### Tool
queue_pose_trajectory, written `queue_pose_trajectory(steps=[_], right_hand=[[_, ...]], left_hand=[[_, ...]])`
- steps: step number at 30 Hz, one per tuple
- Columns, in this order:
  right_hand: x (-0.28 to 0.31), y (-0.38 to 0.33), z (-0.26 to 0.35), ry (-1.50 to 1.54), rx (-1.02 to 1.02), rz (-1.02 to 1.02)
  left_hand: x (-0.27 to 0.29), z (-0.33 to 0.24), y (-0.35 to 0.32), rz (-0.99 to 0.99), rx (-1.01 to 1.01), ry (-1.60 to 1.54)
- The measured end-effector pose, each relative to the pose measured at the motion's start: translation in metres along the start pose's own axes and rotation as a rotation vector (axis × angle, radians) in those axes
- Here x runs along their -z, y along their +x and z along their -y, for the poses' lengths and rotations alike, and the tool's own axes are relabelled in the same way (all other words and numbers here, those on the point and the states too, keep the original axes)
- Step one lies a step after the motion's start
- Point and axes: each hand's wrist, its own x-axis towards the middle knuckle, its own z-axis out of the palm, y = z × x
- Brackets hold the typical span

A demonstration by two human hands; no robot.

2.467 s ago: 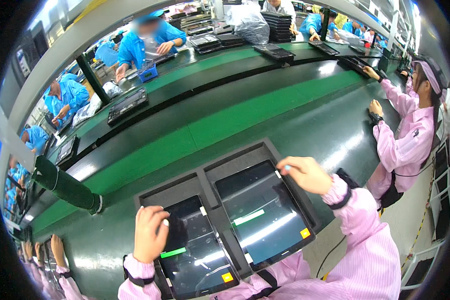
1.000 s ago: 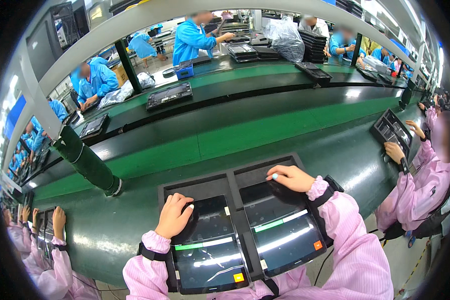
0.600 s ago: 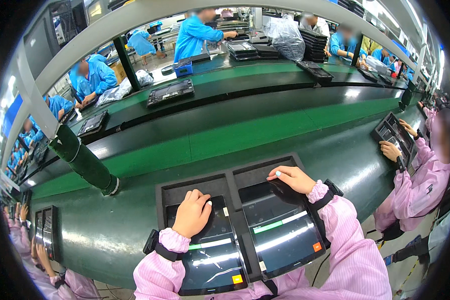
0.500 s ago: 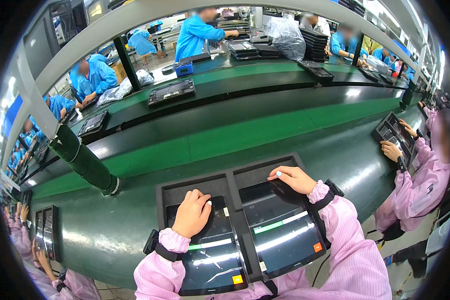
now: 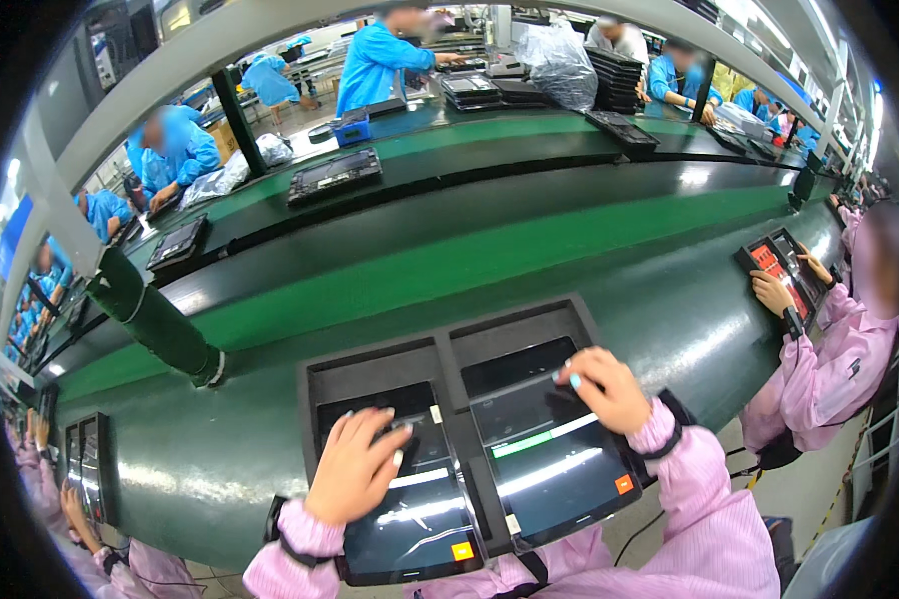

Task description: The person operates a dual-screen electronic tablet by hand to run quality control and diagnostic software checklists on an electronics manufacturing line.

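factory hall, long green conveyor belts (image 5: 529,250), dark workbench (image 5: 200,469), padded green post (image 5: 155,324), bright overhead light

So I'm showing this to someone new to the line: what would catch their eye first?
Probably the black two-bay tray at the near edge of the green belt, with a glossy dark tablet in each bay. The left hand lies on the left tablet, the right hand on the right tablet. Workers in blue coats line the far bench.
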Motion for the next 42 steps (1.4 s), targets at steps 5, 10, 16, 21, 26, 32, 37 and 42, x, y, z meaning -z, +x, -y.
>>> queue_pose_trajectory(steps=[5, 10, 16, 21, 26, 32, 37, 42], right_hand=[[0.020, -0.060, 0.024, -0.026, 0.064, -0.032], [0.023, -0.068, 0.025, -0.216, 0.070, 0.033], [0.028, -0.083, 0.040, -0.115, -0.027, -0.128], [0.021, -0.102, 0.059, -0.113, 0.097, -0.050], [0.002, -0.123, 0.078, -0.313, 0.340, 0.136], [-0.019, -0.119, 0.076, -0.494, 0.383, 0.129], [-0.026, -0.109, 0.083, -0.523, 0.427, 0.161], [-0.034, -0.111, 0.081, -0.557, 0.445, 0.148]], left_hand=[[0.004, -0.036, -0.046, 0.153, 0.046, 0.121], [0.007, -0.042, -0.046, 0.109, 0.088, 0.129], [0.010, -0.047, -0.064, 0.096, 0.122, 0.081], [0.008, -0.048, -0.070, 0.084, 0.143, 0.079], [0.008, -0.054, -0.085, 0.049, 0.190, 0.091], [-0.004, -0.062, -0.144, -0.053, 0.267, 0.068], [-0.021, -0.044, -0.177, -0.108, 0.393, 0.123], [-0.027, -0.036, -0.177, -0.203, 0.355, 0.047]])
